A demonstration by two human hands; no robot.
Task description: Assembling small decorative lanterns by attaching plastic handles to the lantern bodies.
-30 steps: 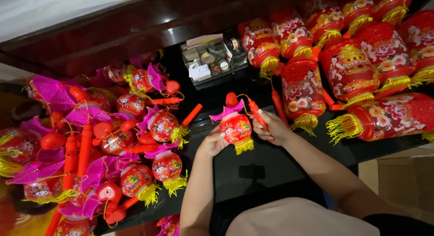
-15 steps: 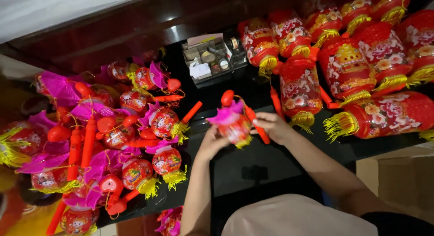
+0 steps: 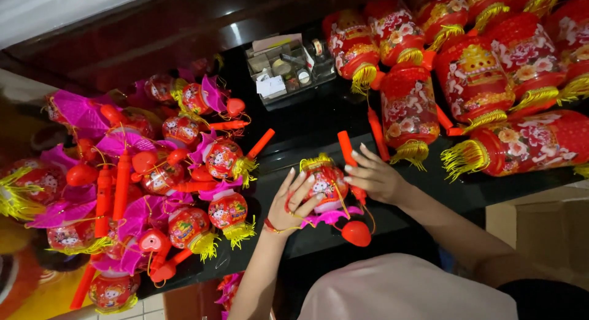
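The left hand (image 3: 296,200) has its fingers spread wide and a little curved, and they press against the side of a small red lantern (image 3: 325,182), so this hand supports it more than it grips it. The right hand (image 3: 375,178) is half closed: its fingers wrap loosely around the lantern's orange stick (image 3: 348,153) and also touch the other side of the lantern. The lantern is therefore held between both hands, just above the black table (image 3: 307,127), in front of the person. It is turned so that its gold fringe (image 3: 315,162) points away and its pink petals (image 3: 331,217) point toward the person, and a red heart-shaped piece (image 3: 356,233) hangs below on a thin cord. In my judgement, such work goes well when the left hand keeps the round body steady with soft pressure only, because the shell looks thin, while the right hand keeps the stick and the cord from twisting together. A red string bracelet (image 3: 274,227) is around the left wrist. To the left lies a heap of small lanterns (image 3: 178,173) of the same kind with pink petals and orange sticks. To the right lie big red lanterns (image 3: 478,81) with gold tassels, and behind the hands stands a small tray of bits (image 3: 285,72).
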